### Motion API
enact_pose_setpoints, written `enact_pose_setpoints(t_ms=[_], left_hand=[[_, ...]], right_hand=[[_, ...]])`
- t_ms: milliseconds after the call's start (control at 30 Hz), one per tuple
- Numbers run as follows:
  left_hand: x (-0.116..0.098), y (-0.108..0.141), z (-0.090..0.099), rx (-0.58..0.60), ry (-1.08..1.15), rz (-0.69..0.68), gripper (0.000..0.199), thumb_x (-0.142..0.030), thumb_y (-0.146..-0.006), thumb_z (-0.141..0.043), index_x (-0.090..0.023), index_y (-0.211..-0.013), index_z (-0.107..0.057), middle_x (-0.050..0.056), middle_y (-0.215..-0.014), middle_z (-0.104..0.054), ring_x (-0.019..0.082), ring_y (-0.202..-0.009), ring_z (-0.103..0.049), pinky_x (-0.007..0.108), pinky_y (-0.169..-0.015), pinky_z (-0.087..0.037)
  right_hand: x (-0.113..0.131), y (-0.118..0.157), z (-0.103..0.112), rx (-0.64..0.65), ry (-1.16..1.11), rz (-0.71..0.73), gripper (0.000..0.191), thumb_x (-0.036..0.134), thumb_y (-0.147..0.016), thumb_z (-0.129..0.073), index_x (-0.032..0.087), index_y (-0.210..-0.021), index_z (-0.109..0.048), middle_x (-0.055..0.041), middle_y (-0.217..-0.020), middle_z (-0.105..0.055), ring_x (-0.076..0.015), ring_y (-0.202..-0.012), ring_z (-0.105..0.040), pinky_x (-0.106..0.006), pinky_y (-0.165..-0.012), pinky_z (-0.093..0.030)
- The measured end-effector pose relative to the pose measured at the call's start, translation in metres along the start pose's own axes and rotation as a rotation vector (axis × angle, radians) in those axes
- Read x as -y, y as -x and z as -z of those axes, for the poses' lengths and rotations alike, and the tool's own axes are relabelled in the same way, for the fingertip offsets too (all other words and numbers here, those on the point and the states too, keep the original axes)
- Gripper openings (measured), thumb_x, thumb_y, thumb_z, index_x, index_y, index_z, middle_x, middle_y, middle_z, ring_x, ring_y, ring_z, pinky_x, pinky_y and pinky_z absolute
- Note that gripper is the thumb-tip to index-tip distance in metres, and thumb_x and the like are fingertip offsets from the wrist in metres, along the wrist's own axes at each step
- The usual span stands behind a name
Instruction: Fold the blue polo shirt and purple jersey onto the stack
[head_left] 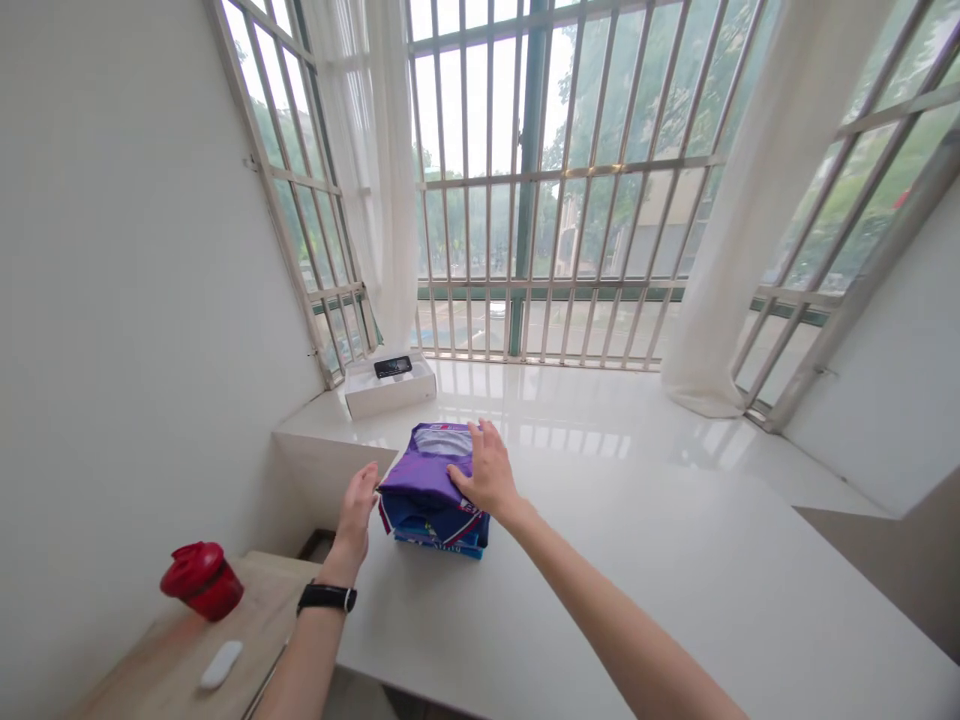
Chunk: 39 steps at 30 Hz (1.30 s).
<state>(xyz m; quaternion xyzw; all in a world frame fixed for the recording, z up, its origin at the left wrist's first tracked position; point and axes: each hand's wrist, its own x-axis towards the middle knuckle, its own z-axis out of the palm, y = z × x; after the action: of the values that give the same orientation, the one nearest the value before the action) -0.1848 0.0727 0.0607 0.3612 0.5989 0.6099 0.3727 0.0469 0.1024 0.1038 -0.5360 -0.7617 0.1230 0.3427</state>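
A folded purple and navy garment [426,478] with red and white trim and a grey patch on top lies on the white counter. Beneath it shows the edge of a blue printed package [439,540]; what it is I cannot tell. My right hand [487,470] rests on the garment's right side, its thumb and fingers spread. At the left edge, my left hand [358,508] is held upright with fingers stretched out. It is close beside the cloth; whether it touches is unclear. A black band [327,597] is around my left wrist.
A white box [391,392] with a black phone [393,367] on it stands by the barred window. Lower left, a wooden surface [262,590] holds a red lidded cup [206,582] and a small white case [221,665]. White curtains [712,300] hang at both sides.
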Motion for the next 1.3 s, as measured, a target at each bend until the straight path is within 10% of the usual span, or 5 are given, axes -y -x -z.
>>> enact_pose_setpoints(t_ms=[233, 467, 633, 1033, 1300], left_hand=[[-0.014, 0.080, -0.013, -0.106, -0.423, -0.586, 0.047, -0.050, -0.091, -0.054, -0.020, -0.127, -0.051, 0.014, -0.139, -0.046, 0.030, -0.135, -0.040, 0.046, -0.116, -0.027], [-0.045, 0.091, -0.029, -0.024, -0.573, -0.822, 0.034, -0.038, -0.095, -0.049, -0.021, -0.124, -0.054, 0.014, -0.138, -0.048, 0.029, -0.134, -0.041, 0.044, -0.114, -0.029], [-0.057, 0.061, -0.057, 0.185, -0.811, -0.779, 0.026, -0.037, -0.092, -0.053, -0.022, -0.109, -0.065, 0.012, -0.128, -0.060, 0.029, -0.124, -0.052, 0.041, -0.109, -0.035], [-0.043, 0.030, -0.072, 0.372, -0.958, -0.577, 0.017, -0.040, -0.088, -0.055, -0.023, -0.089, -0.060, 0.005, -0.085, -0.067, 0.026, -0.084, -0.064, 0.033, -0.079, -0.044], [-0.145, 0.147, -0.120, 0.576, -0.179, -0.566, 0.022, -0.042, -0.096, -0.046, -0.023, -0.086, -0.047, -0.002, -0.072, -0.057, 0.014, -0.061, -0.054, 0.026, -0.059, -0.043]], right_hand=[[0.042, -0.047, 0.049, 0.356, 0.147, 0.098, 0.027, 0.046, -0.071, -0.076, 0.022, -0.083, -0.075, -0.0080, -0.086, -0.075, -0.0283, -0.087, -0.068, -0.034, -0.076, -0.049], [0.024, -0.036, 0.242, -0.558, 0.100, 0.159, 0.039, 0.048, -0.094, -0.046, 0.018, -0.081, -0.066, -0.0036, -0.069, -0.064, -0.0182, -0.067, -0.057, -0.030, -0.066, -0.040], [-0.003, 0.014, 0.320, -0.711, 0.279, 0.201, 0.036, 0.052, -0.094, -0.045, 0.024, -0.074, -0.057, -0.0027, -0.063, -0.053, -0.0199, -0.064, -0.050, -0.033, -0.064, -0.036], [-0.140, 0.098, 0.269, -0.363, 0.458, -0.079, 0.032, 0.042, -0.090, -0.050, 0.021, -0.103, -0.071, -0.0116, -0.091, -0.074, -0.0283, -0.084, -0.068, -0.039, -0.076, -0.050], [-0.051, 0.132, 0.167, 0.053, -0.234, 0.089, 0.067, 0.043, -0.073, -0.073, 0.029, -0.136, -0.053, -0.0084, -0.125, -0.064, -0.0288, -0.111, -0.062, -0.043, -0.092, -0.054]])
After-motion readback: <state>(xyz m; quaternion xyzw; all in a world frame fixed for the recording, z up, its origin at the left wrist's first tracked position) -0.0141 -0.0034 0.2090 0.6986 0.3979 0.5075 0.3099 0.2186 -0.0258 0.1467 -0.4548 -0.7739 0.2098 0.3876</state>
